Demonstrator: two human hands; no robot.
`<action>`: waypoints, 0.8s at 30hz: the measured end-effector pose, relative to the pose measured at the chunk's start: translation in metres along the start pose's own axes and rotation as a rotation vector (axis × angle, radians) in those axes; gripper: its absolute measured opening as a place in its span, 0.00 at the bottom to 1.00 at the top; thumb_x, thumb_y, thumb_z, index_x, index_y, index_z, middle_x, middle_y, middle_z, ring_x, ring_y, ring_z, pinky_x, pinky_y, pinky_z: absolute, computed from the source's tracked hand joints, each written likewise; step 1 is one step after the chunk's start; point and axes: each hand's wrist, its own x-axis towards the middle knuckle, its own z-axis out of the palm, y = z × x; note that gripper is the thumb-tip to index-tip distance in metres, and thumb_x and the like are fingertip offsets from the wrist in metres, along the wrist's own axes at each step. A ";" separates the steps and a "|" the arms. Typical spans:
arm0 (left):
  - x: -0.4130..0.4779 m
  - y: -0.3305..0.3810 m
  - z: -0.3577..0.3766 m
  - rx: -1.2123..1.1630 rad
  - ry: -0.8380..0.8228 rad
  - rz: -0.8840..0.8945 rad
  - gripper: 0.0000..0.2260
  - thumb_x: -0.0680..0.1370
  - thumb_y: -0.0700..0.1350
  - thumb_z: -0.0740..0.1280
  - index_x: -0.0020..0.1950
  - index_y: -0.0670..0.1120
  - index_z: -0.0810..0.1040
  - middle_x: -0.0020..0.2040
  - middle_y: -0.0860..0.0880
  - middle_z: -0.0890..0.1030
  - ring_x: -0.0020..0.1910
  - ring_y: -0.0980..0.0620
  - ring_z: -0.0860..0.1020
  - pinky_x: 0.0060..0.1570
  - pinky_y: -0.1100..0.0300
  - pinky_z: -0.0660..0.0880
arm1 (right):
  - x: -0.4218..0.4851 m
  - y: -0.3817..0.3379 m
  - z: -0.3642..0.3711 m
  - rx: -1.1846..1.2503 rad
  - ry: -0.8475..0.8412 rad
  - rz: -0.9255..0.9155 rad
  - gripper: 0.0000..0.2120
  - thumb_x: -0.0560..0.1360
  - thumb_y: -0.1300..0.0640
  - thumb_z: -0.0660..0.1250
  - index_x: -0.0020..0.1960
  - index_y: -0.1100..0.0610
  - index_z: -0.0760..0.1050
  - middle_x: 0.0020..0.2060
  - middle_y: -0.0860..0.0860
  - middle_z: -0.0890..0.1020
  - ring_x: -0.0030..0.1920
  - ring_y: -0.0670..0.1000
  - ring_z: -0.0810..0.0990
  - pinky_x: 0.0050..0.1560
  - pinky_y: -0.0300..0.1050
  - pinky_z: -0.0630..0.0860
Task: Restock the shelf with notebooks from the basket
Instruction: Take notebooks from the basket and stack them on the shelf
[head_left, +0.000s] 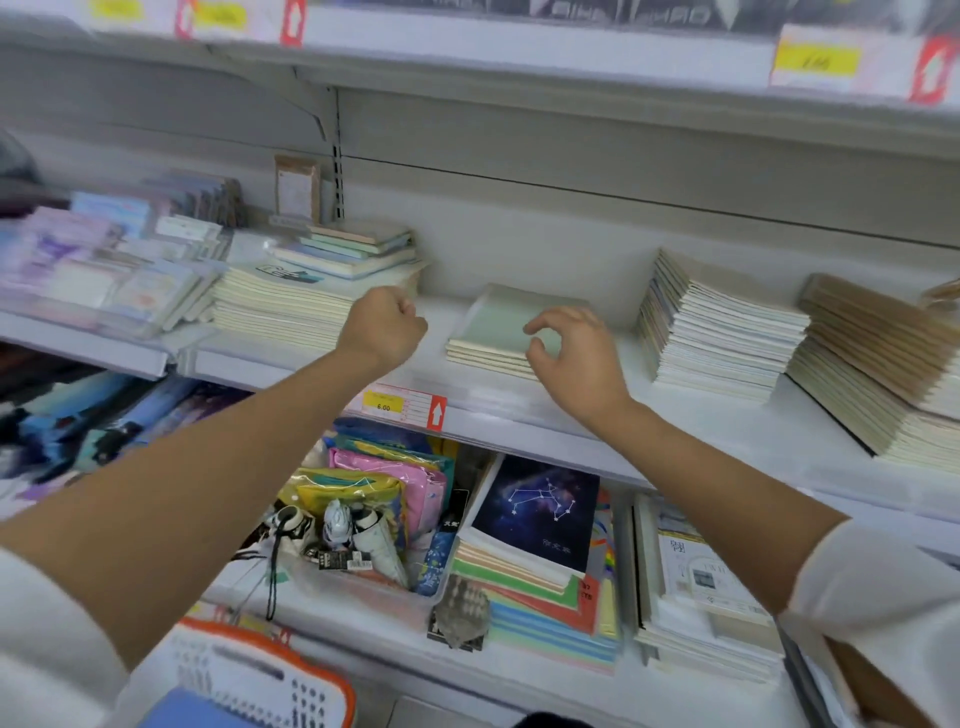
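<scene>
Here — left fingers (408, 314) clenched empty, right fingers (589, 318) slack over green notebooks (496, 325) beside taller stack (719, 332).

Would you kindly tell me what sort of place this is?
Most likely a stationery shop aisle: white metal shelves carry stacks of cream-paged notebooks, and a yellow price label beside a red arrow sits on the shelf edge.

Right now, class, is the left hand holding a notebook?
No, the left hand is a closed fist with nothing in it, apart from the green notebooks on the shelf.
</scene>
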 end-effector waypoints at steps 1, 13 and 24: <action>-0.012 -0.004 -0.009 0.013 -0.015 -0.012 0.13 0.73 0.37 0.66 0.30 0.47 0.68 0.32 0.49 0.72 0.37 0.47 0.71 0.40 0.60 0.68 | -0.005 -0.017 0.003 0.025 -0.016 -0.018 0.08 0.74 0.62 0.65 0.50 0.58 0.82 0.50 0.52 0.83 0.55 0.52 0.76 0.60 0.45 0.68; -0.187 -0.167 -0.115 0.167 -0.087 -0.524 0.13 0.73 0.36 0.67 0.31 0.42 0.68 0.30 0.43 0.69 0.33 0.47 0.68 0.35 0.60 0.65 | -0.150 -0.160 0.118 0.307 -0.549 0.018 0.09 0.74 0.65 0.64 0.46 0.58 0.83 0.45 0.53 0.85 0.44 0.53 0.81 0.47 0.48 0.77; -0.329 -0.284 -0.129 0.153 -0.106 -0.962 0.13 0.72 0.35 0.67 0.29 0.43 0.67 0.29 0.44 0.67 0.28 0.48 0.66 0.34 0.58 0.64 | -0.274 -0.187 0.201 0.240 -1.117 -0.066 0.09 0.80 0.59 0.63 0.58 0.57 0.78 0.56 0.53 0.81 0.52 0.54 0.79 0.55 0.52 0.77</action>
